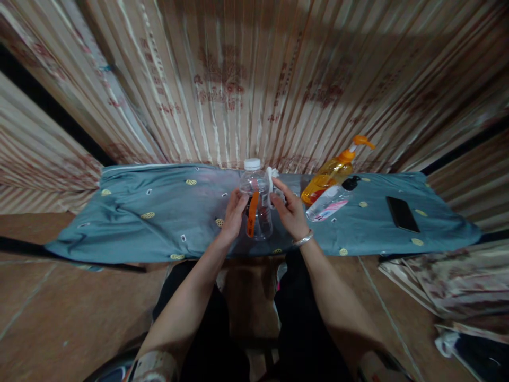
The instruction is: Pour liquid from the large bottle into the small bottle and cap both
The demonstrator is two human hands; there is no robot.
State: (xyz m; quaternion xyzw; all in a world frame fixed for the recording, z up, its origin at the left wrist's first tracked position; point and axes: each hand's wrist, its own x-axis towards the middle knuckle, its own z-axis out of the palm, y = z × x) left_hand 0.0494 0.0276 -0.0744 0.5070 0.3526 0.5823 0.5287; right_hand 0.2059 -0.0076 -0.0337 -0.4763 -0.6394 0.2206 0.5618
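Observation:
In the middle of the cloth-covered table stands a clear plastic bottle [260,225] with a white cap and an orange strip on its side. My left hand [234,213] grips it from the left, with the thumb against its wall. A crumpled white tissue or cloth [270,178] is pinched between the thumb and fingers of my right hand [287,207], against the bottle's right side. Right of that hand lean a pump bottle of amber liquid [328,175] with an orange pump, and a clear bottle [328,204] with a black top and pink label.
A blue-green patterned cloth [127,223] covers the narrow table. Toward its right end lies a black phone [402,214]. Pleated curtains [254,79] hang right behind the table, and dark frame bars [51,103] slant at both sides.

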